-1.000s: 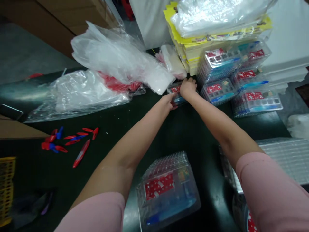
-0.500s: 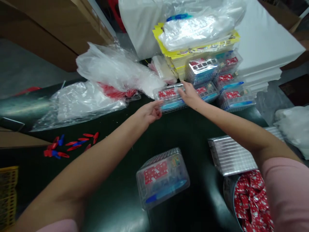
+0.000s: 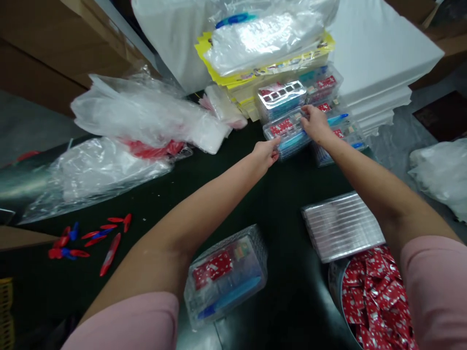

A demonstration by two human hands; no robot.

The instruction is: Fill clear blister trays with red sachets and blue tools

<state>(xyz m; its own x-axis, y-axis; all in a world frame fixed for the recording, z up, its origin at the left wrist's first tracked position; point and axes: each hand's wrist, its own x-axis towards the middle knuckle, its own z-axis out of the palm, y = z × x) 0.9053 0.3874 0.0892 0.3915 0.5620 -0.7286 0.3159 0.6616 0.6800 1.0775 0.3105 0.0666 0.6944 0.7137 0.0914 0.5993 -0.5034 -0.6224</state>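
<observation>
A clear plastic tray (image 3: 292,142), with a red packet (image 3: 281,128) and a light-blue pen in its compartments, sits at the far side of the table. My left hand (image 3: 265,154) grips its near left corner, fingers curled. At its right end my right hand (image 3: 316,125) holds the edge between thumb and fingers. Similar trays are stacked close behind and to the right, such as the silvery-topped stack (image 3: 280,99). Nearer me stands a separate stack of filled trays (image 3: 228,277), its top one showing a red packet and blue pen.
A tub of red packets (image 3: 375,296) stands at the lower right beside a pile of ribbed clear trays (image 3: 343,226). Red and blue pieces (image 3: 69,248) lie at left, below plastic bags (image 3: 109,165). Yellow printed sheets (image 3: 237,80) and white slabs (image 3: 379,53) are stacked behind.
Both hands have moved the tray rightward, over where another tray stack stood, against the neighbouring stacks. The camera view has shifted, so the background sits further left.
</observation>
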